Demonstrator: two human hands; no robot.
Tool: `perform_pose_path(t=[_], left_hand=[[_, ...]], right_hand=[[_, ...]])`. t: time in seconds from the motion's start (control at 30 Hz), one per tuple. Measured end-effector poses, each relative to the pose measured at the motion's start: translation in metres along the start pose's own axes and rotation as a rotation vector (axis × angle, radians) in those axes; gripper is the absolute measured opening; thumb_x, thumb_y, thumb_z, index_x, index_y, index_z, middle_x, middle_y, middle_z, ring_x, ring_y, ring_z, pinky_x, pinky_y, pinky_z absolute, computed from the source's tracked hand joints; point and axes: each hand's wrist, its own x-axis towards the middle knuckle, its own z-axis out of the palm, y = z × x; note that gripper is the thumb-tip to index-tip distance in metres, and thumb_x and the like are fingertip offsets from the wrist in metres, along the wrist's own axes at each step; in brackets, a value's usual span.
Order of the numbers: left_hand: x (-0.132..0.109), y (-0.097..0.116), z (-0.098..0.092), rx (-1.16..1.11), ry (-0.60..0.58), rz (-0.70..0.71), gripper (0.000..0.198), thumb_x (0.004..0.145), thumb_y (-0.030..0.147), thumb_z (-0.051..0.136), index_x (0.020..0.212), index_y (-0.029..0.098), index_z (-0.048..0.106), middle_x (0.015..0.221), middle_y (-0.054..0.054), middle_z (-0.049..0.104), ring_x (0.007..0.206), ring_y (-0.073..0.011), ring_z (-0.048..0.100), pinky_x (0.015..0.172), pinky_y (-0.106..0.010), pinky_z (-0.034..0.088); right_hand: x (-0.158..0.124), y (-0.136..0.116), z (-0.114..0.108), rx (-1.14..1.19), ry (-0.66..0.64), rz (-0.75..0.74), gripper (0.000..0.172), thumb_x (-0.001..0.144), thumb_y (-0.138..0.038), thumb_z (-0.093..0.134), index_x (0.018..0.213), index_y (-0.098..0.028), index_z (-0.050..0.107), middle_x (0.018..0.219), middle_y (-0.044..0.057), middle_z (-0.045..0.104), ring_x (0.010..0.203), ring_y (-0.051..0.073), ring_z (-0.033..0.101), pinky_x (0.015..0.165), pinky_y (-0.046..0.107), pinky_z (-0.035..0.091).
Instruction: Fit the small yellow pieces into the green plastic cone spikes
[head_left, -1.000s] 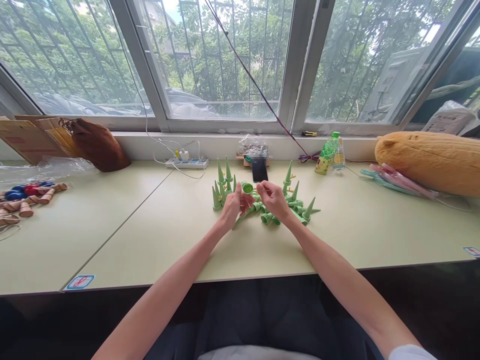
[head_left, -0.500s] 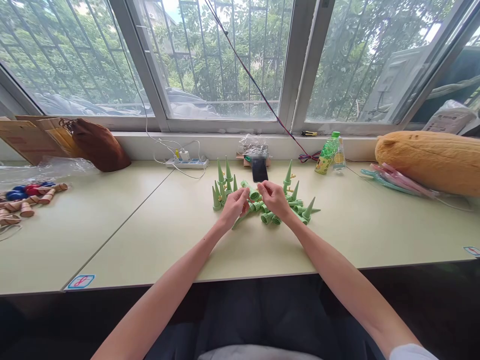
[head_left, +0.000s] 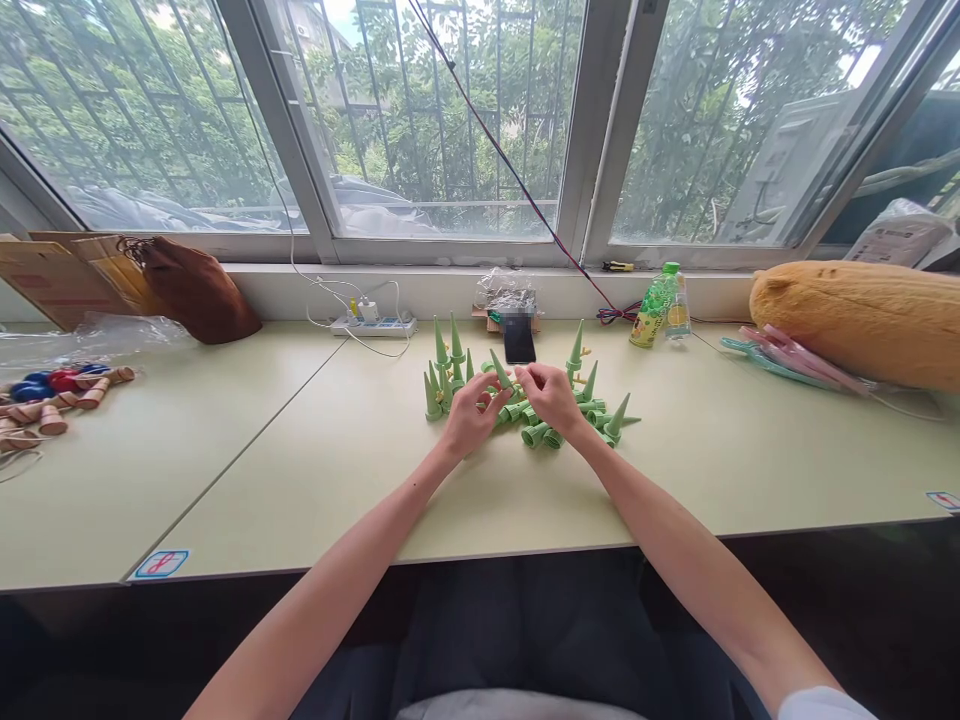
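Note:
My left hand (head_left: 471, 412) grips a green cone-shaped plastic spike (head_left: 500, 372), its tip pointing up and away. My right hand (head_left: 550, 396) pinches close to the same spike's side; what sits between its fingertips is too small to make out. Both hands hover over a pile of green cone spikes (head_left: 540, 425) lying on the pale green table (head_left: 315, 470). Several more green cones (head_left: 442, 375) stand upright just left of my left hand, and others (head_left: 592, 385) stand to the right of my right hand.
A dark phone (head_left: 518, 340) leans behind the pile. A power strip (head_left: 373, 324), a green drink bottle (head_left: 654, 306), a brown pouch (head_left: 196, 290), a tan plush cushion (head_left: 862, 322) and wooden toys (head_left: 45, 400) lie along the table's back and sides.
The green piece in my left hand has turned from showing its open round end to pointing its tip upward. Both hands have stayed over the pile.

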Motion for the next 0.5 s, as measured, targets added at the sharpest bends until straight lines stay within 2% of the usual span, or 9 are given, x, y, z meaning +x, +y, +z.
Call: perform_pose_path(t=[0.13,0.27,0.37,0.43,0.5], left_hand=[[-0.0006,0.0018,0.0015,0.104,0.025,0.028,0.031,0.089,0.046,0.054,0.105,0.02,0.062,0.1,-0.006,0.057,0.057,-0.0058,0.045,0.048,-0.018,0.038],[0.0006,0.0025,0.0023,0.076,0.095,-0.029,0.034,0.091,0.048,0.051,0.108,0.02,0.057,0.097,-0.005,0.058,0.055,-0.006,0.048,0.049,-0.019,0.038],[0.0029,0.0002,0.0018,-0.018,0.124,-0.117,0.04,0.09,0.055,0.048,0.088,0.016,0.058,0.077,-0.002,0.058,0.049,-0.0063,0.046,0.045,-0.02,0.036],[0.0042,-0.0009,0.0014,-0.092,0.095,-0.196,0.051,0.09,0.061,0.042,0.073,0.015,0.058,0.06,-0.001,0.054,0.043,-0.007,0.043,0.042,-0.021,0.033],[0.0048,-0.0005,0.0008,-0.158,0.043,-0.264,0.061,0.09,0.065,0.038,0.064,0.014,0.059,0.051,-0.001,0.052,0.038,-0.0072,0.04,0.039,-0.022,0.03]], right_hand=[[0.0002,0.0006,0.0009,-0.013,0.024,0.01,0.047,0.092,-0.05,0.046,0.058,-0.02,0.036,0.053,-0.004,0.032,0.052,0.01,0.029,0.052,0.026,0.026],[0.0009,0.0029,0.0011,0.008,0.079,0.02,0.046,0.093,-0.051,0.045,0.06,-0.02,0.039,0.053,-0.004,0.035,0.051,0.01,0.031,0.052,0.026,0.027],[0.0011,0.0045,0.001,0.025,0.077,0.018,0.046,0.094,-0.053,0.043,0.063,-0.02,0.043,0.053,-0.004,0.037,0.051,0.01,0.032,0.052,0.026,0.027],[0.0007,0.0046,0.0012,0.038,0.045,0.009,0.046,0.093,-0.055,0.043,0.064,-0.02,0.044,0.055,-0.004,0.037,0.052,0.01,0.032,0.052,0.025,0.028],[-0.0001,0.0038,0.0015,0.053,-0.007,-0.002,0.046,0.093,-0.056,0.042,0.065,-0.02,0.043,0.056,-0.004,0.037,0.052,0.01,0.032,0.052,0.025,0.028]])
